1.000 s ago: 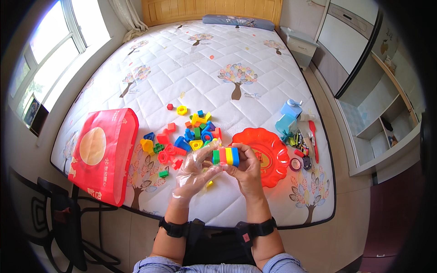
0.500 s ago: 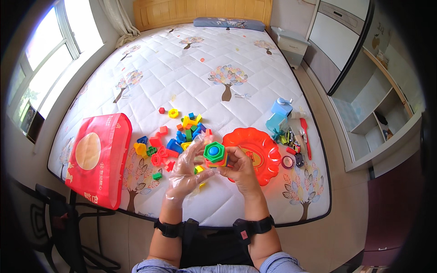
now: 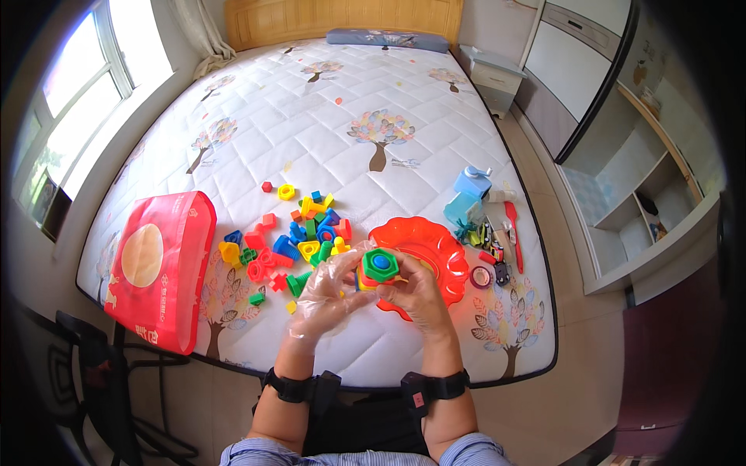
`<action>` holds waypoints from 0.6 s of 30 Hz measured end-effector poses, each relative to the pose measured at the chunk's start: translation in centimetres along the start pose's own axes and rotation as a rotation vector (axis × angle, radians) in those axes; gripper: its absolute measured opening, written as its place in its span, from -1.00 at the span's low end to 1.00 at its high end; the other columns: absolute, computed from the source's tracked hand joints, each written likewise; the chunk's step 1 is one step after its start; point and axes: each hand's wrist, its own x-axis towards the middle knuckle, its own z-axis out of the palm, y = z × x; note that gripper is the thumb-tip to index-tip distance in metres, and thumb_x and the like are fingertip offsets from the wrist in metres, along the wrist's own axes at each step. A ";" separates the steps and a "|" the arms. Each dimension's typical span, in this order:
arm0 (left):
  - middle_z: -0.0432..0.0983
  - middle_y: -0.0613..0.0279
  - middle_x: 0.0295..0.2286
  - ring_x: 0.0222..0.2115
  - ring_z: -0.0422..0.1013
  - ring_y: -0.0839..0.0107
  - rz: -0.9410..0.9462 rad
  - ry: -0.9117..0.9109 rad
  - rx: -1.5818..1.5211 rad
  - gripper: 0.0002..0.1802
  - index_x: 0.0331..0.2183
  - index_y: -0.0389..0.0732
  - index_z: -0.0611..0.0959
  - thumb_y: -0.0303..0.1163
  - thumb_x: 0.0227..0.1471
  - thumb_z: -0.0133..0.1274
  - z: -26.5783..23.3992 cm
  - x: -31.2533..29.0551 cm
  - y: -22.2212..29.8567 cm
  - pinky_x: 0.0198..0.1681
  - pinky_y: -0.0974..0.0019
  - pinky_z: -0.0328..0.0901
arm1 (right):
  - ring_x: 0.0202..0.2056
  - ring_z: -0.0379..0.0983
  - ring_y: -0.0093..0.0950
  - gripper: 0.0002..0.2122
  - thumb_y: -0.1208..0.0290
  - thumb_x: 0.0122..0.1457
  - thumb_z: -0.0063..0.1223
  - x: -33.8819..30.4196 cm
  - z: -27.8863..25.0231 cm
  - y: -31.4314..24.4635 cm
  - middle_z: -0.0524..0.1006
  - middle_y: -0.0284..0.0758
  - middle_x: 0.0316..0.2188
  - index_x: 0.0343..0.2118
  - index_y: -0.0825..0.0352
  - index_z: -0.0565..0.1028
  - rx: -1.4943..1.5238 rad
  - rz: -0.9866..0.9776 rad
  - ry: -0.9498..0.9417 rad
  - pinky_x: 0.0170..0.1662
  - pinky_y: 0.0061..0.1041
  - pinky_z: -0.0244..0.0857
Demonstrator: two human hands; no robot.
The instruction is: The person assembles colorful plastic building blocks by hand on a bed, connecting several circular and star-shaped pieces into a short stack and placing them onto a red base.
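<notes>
A stack of toy nuts (image 3: 380, 266) is held up between my hands above the bed's near side. Its top piece is a green hexagonal nut with a blue bolt end in the middle; yellow and red show beneath. My left hand (image 3: 330, 291), in a clear plastic glove, closes around the stack's left side. My right hand (image 3: 420, 293) grips it from the right, thumb at the near side. Just left of my hands lies a loose pile of coloured toy nuts and bolts (image 3: 287, 248). A red scalloped plate (image 3: 449, 272) lies behind and right of my right hand.
A red bag (image 3: 163, 272) lies at the mattress's left. To the right are a light-blue toy container (image 3: 472, 185), a red long-handled tool (image 3: 514, 233), a tape roll (image 3: 481, 276) and small items. A black chair (image 3: 109, 380) stands at the lower left.
The view has shifted slightly. Both hands have moved a little right relative to the bed, with the stack tilted slightly. My left fingers have drawn in closer around it.
</notes>
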 end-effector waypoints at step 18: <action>0.69 -0.06 0.49 0.44 0.66 0.15 0.094 0.122 -0.188 0.28 0.75 -0.06 0.35 -0.54 0.16 0.64 2.8 -0.5 0.7 0.33 0.10 0.58 | 0.29 0.71 -0.46 -0.32 0.47 0.44 0.71 -0.6 -1.6 0.4 0.78 -0.29 0.29 0.55 0.36 0.58 0.167 -0.037 0.073 0.40 -0.33 0.64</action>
